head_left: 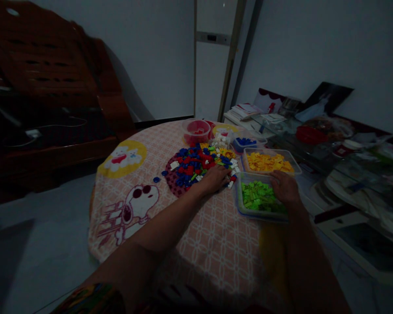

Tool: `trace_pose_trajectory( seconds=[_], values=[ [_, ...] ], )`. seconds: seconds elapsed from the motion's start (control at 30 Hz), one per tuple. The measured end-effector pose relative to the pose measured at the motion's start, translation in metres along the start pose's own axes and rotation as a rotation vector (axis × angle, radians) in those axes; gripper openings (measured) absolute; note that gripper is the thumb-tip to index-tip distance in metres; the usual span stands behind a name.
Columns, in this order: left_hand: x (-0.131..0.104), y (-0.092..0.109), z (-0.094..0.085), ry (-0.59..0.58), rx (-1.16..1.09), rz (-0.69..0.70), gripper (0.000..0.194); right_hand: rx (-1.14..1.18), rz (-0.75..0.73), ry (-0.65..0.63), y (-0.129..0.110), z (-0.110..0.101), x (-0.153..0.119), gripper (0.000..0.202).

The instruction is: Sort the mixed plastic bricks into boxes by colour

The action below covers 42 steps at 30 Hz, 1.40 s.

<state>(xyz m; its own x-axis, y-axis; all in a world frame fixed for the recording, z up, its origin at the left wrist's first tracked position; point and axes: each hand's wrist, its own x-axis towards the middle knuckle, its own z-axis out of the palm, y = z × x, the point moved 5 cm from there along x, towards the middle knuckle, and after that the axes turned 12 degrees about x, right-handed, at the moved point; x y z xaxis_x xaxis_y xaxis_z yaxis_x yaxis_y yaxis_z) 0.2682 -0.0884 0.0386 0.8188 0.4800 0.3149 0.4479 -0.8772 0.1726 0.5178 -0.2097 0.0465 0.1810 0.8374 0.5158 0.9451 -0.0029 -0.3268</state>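
A heap of small building bricks (190, 162), in red, blue, white, yellow and some green, lies mid-table. My left hand (216, 178) is at the heap's near right edge, its bent fingers closed down among the bricks; whatever they hold is hidden. To the right stands a clear plastic box of green bricks (257, 196). My right hand (285, 187) is at this box's far right corner, fingers curled together near the rim. I cannot make out anything in them. Just behind is another box with yellow bricks (270, 163).
A box of blue bricks (245, 142) and a round tub with red bricks (196, 131) stand at the back. White bricks (221, 140) are piled between them. A patterned cloth (212, 235) covers the round table. A cluttered glass table (301, 131) is to the right, a wooden bench (55, 74) left.
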Motion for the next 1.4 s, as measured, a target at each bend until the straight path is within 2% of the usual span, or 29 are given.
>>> trace_pose_trajectory(
  seconds=[0.17,0.27,0.63,0.8,1.03,1.4],
  values=[
    [0.0,-0.007,-0.002,-0.022,-0.077,-0.03,0.028,-0.004,0.02,-0.003,0.001,0.001,0.0,0.036],
    [0.0,-0.009,-0.003,0.005,-0.106,-0.071,0.024,0.01,0.02,-0.011,0.0,0.001,0.0,0.036],
    [-0.002,0.002,-0.003,-0.013,-0.099,-0.078,0.015,-0.027,0.016,-0.014,-0.003,-0.001,0.001,0.035],
    [-0.003,0.003,-0.006,-0.066,-0.112,-0.068,0.025,-0.024,0.026,-0.025,-0.003,0.0,0.001,0.034],
    [-0.005,0.004,-0.012,-0.11,-0.195,-0.055,0.02,-0.028,0.012,0.002,-0.003,0.0,0.0,0.036],
    [-0.007,0.007,-0.02,-0.049,-0.248,-0.043,0.023,-0.011,0.038,-0.007,-0.002,0.0,0.0,0.037]
  ],
)
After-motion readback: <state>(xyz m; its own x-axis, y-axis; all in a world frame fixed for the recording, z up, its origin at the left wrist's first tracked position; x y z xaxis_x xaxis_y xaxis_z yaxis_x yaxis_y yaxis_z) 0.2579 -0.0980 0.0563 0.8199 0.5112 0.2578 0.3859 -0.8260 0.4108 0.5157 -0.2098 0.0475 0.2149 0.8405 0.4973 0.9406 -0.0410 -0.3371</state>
